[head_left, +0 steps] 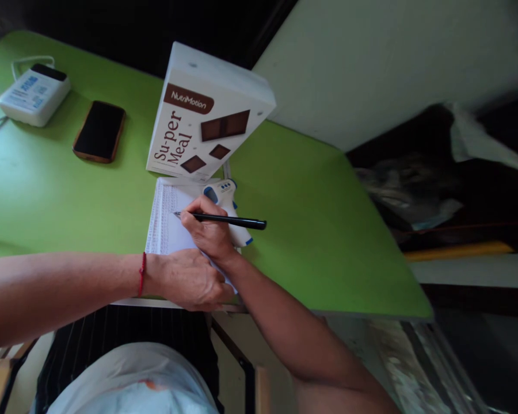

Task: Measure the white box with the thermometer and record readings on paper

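Note:
In the head view my right hand (209, 230) is closed around a black pen (244, 222). The pen's tip touches a white sheet of paper (181, 230) with dense columns of small handwriting on its left part. Across the lower part of the sheet lies my left hand (194, 279), with a red string bracelet at the wrist. Its fingers are curled near the table's front edge, and what they may grip is hidden. A white and blue infrared thermometer (221, 192) lies at the sheet's upper right, partly behind my right hand.
A white box (211, 115) labelled NutriMotion stands just behind the paper. To its left on the green table (302, 230) lie a phone (99, 131) and a white device (34, 95) with cables. Dark shelving with bags (414, 190) is at the right.

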Available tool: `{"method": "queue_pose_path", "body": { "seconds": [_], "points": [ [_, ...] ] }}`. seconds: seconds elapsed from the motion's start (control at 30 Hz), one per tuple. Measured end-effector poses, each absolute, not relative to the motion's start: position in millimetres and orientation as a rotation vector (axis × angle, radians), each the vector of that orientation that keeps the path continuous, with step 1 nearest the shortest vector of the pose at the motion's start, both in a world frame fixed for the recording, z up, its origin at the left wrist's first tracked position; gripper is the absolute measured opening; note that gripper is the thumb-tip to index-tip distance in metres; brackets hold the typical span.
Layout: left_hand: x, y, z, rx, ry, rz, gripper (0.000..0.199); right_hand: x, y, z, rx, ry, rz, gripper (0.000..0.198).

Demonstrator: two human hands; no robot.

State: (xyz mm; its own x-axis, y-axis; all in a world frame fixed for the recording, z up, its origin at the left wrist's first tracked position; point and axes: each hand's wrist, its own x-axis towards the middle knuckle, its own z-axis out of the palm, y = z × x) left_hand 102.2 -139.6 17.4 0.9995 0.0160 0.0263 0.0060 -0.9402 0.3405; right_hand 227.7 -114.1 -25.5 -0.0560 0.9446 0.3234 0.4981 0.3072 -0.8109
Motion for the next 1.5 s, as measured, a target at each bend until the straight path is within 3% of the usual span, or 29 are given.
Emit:
{"method": "queue_pose_path", "body": {
  "seconds": [0.33, 1.5],
  "points": [
    [98, -139, -5, 2.747, -0.018, 0.341, 0.020, 228, -115, -27, -1.334, -1.686, 0.596, 0.023],
    [101, -138, 15, 2.808, 0.009, 0.044, 0.017, 230, -115, -30, -1.301, -1.631, 0.484, 0.020]
  ]
}}
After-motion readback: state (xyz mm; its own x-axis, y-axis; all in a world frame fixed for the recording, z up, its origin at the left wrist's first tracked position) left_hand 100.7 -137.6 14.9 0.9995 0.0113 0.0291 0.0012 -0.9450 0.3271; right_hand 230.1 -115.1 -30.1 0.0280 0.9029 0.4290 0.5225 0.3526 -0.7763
